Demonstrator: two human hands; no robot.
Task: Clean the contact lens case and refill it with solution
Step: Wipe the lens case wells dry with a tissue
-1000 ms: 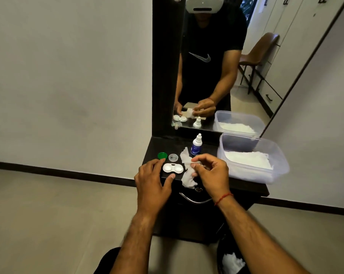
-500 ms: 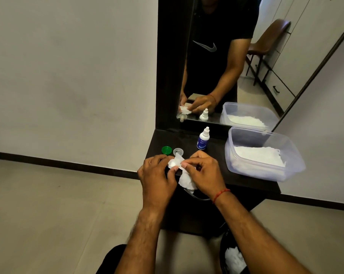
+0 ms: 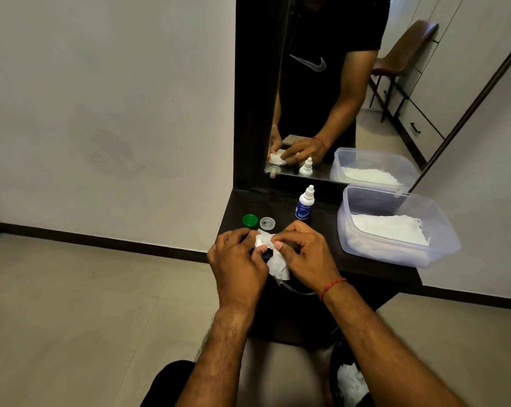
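Both hands meet over the front of the dark dresser top [image 3: 330, 248]. My left hand [image 3: 238, 261] grips the contact lens case, which is hidden under a white tissue [image 3: 273, 255]. My right hand [image 3: 305, 257] presses that tissue onto the case with thumb and fingers. Just behind my hands lie a green cap [image 3: 250, 220] and a clear cap [image 3: 267, 222], both off the case. The small solution bottle [image 3: 304, 203], white with a blue label, stands upright further back.
A clear plastic tub [image 3: 442, 230] with white tissues sits at the right of the dresser top. A mirror [image 3: 336, 83] rises behind it. A dark bin [image 3: 349, 380] holding crumpled tissue stands on the floor by my right forearm.
The case lay bare on the top a second ago with my left hand steadying it. My right hand has since brought the tissue over it, and both hands now close around it.
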